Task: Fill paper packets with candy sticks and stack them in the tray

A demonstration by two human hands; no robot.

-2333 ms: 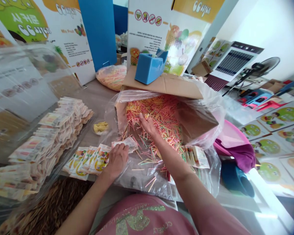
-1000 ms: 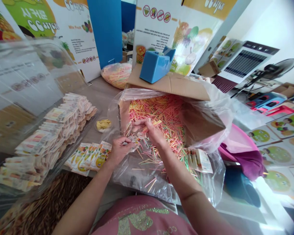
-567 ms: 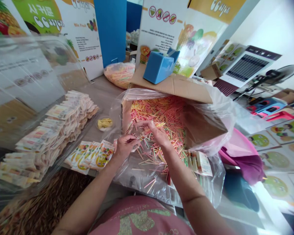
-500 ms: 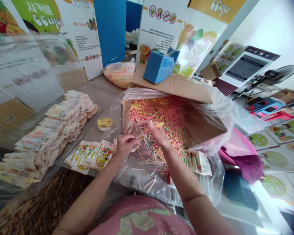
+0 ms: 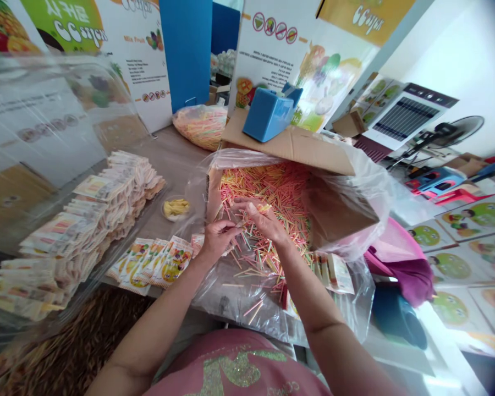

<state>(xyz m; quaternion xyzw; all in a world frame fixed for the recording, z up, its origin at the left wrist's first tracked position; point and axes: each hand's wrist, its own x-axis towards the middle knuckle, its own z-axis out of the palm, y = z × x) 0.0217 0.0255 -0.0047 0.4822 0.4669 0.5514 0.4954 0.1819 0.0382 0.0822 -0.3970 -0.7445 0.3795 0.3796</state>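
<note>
My left hand [image 5: 219,237] is closed in a pinch at the box's near left edge; what lies between its fingertips is too small to make out. Close beside it, my right hand [image 5: 264,221] grips a small bunch of thin coloured sticks [image 5: 264,208] between thumb and fingers. Both hands are over the open cardboard box [image 5: 334,206], which lies on its side, lined with clear plastic. Pink, yellow and green loose sticks [image 5: 268,184] fill it and spill out below my hands. Left of my left hand, printed packets [image 5: 157,261] lie overlapping.
A small tub of yellow bands [image 5: 176,208] stands left of the box. Further left are long rows of filled packets [image 5: 94,214]. A blue tape dispenser [image 5: 268,113] sits on the box flap. Behind it lies a bag of sticks [image 5: 201,125]. More packets [image 5: 333,272] lie at right.
My left hand has shifted slightly right and up, closer to my right hand. The right hand has turned a little, so less of its sticks shows. The view has swung slightly.
</note>
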